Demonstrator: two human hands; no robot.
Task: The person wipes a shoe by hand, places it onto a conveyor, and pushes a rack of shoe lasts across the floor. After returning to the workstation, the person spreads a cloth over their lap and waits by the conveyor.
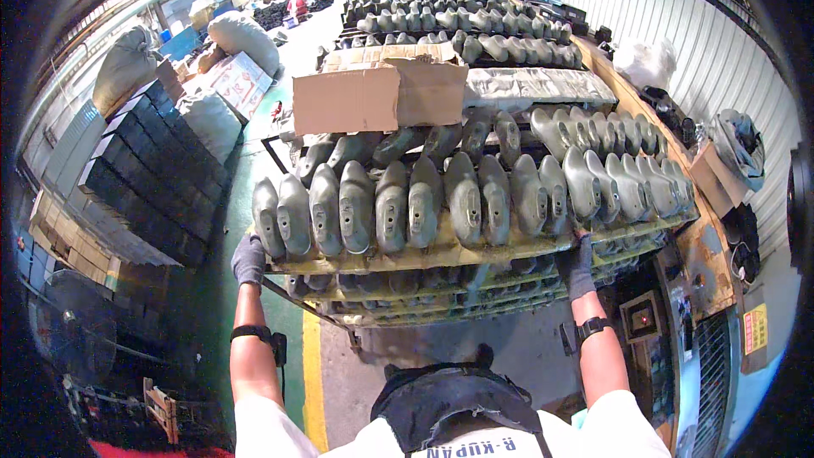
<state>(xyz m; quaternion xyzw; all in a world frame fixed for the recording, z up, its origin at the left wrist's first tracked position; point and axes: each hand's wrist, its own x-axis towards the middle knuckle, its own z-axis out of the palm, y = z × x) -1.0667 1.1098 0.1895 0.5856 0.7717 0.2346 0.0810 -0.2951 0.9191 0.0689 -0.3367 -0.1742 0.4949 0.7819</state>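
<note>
A multi-tier rack (449, 256) stands in front of me, its top shelf lined with rows of dark grey-green shoe lasts (357, 203) set with their holed ends toward me. My left hand (248, 260), in a grey glove, is closed round the rack's near left corner. Farther right, my gloved right hand (577, 270) grips the front edge of the same shelf, its fingers partly hidden by the rail. More lasts lie on the lower tiers, mostly in shadow.
A brown cardboard sheet (343, 100) lies across the racks behind. Stacked dark boxes (153, 171) and large sacks (244, 41) line the left side. Along the right runs a wooden bench (705, 250) beside a corrugated wall. A yellow floor line (314, 382) passes at my left.
</note>
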